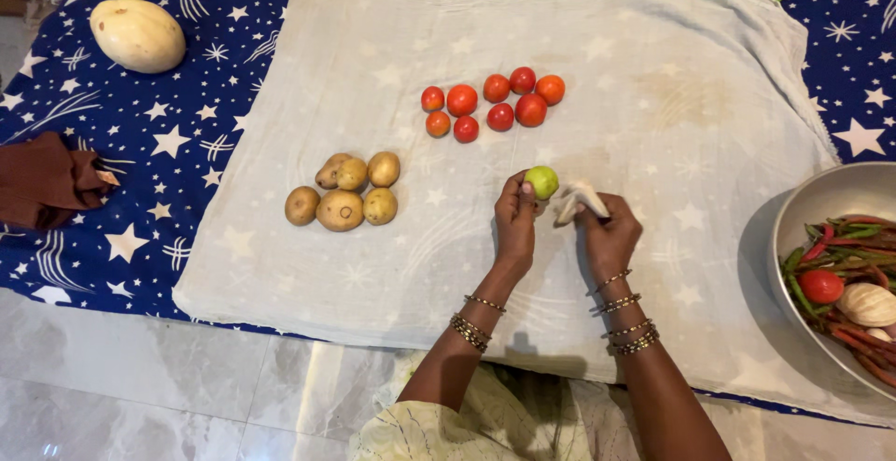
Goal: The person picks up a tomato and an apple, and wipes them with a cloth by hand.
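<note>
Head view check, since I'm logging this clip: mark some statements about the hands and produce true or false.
1. The left hand holds a small round green fruit. True.
2. The right hand is empty. False: it pinches a fold of the pale cloth.
3. The brown potatoes lie left of both hands. True.
4. The red tomatoes sit in the metal bowl. False: they lie grouped on the cloth.
</note>
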